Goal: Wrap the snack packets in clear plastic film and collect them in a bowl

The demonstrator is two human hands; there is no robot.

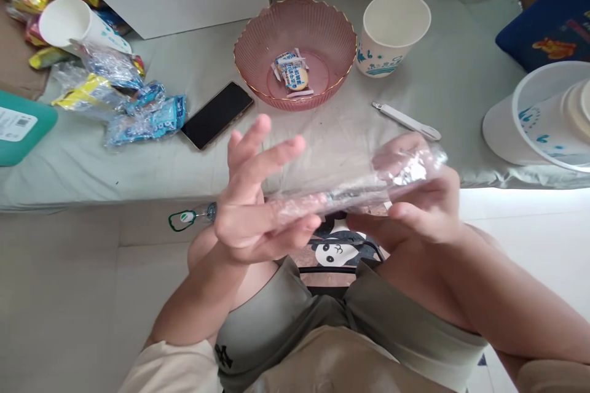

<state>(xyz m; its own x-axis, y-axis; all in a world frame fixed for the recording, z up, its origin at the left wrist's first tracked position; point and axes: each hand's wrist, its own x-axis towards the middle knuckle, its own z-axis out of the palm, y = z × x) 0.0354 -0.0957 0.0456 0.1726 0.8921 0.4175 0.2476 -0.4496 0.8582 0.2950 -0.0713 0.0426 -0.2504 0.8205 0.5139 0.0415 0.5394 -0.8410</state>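
Wrapper point(343, 193) clasped in right hand point(415, 212), left hand point(258, 202) splayed loose beneath (slick film could slip out, fall).

A table point(138, 166) with a pale cloth on it sits just past both hands. Past the left hand point(258, 196) lies a black phone point(217, 114), and a pink bowl point(258, 55) stands behind it. Far out to the left of that hand are a heap of shiny snack bags point(133, 110), a tipped cup point(74, 24) and a green box point(37, 129). Past the right hand point(424, 202) lies a small white tool point(405, 121). A paper cup point(391, 34) stands behind it. Off to the right of that hand, a stack of cups point(548, 116) lies on its side.
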